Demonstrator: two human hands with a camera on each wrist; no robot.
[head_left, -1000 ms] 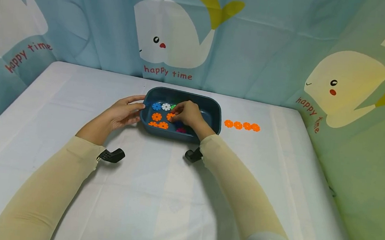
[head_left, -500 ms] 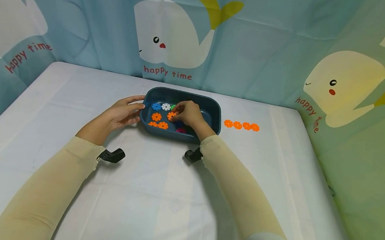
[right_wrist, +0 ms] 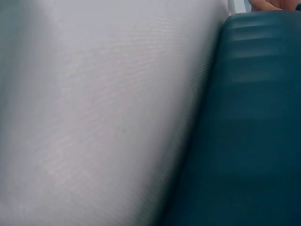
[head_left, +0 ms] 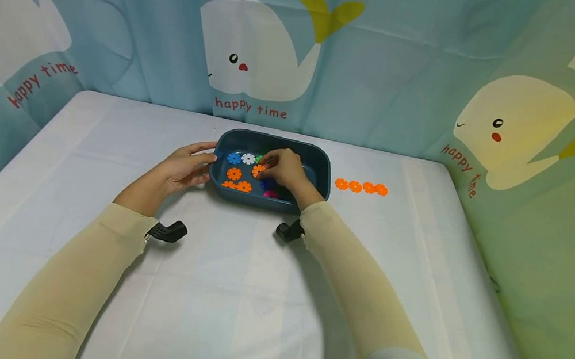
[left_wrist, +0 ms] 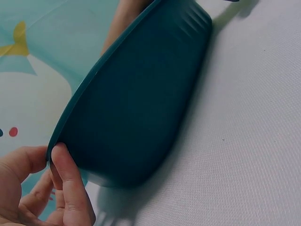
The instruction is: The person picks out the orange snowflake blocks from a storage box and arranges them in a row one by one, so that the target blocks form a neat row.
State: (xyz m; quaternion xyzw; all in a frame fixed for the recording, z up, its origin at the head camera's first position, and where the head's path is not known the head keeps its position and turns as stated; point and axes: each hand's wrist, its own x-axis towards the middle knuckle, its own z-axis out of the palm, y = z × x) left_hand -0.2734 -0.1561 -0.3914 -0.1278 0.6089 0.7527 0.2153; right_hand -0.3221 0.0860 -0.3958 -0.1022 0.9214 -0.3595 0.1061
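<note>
A dark teal plastic basin (head_left: 244,198) stands near the back of the table, holding several flat notched snowflake discs. My left hand (head_left: 181,168) grips its left rim between thumb and fingers, which the left wrist view shows close up on the basin (left_wrist: 136,103). Inside, my right hand (head_left: 289,171) pinches an orange snowflake disc (head_left: 257,171) at the fingertips. Around it lie a blue disc (head_left: 234,158), a white disc (head_left: 248,158), another orange disc (head_left: 234,174) and a pink disc (head_left: 271,194). A green one is partly hidden by the right hand.
To the right of the basin, several orange discs (head_left: 355,186) lie in a row on the white tablecloth (head_left: 225,289). A whale-print curtain (head_left: 390,85) hangs behind the table. Each wrist carries a black camera mount (head_left: 168,231).
The right hand has lifted the orange disc slightly and shifted it a little to the right, uncovering more of a dark blue disc below. The left hand stays on the rim.
</note>
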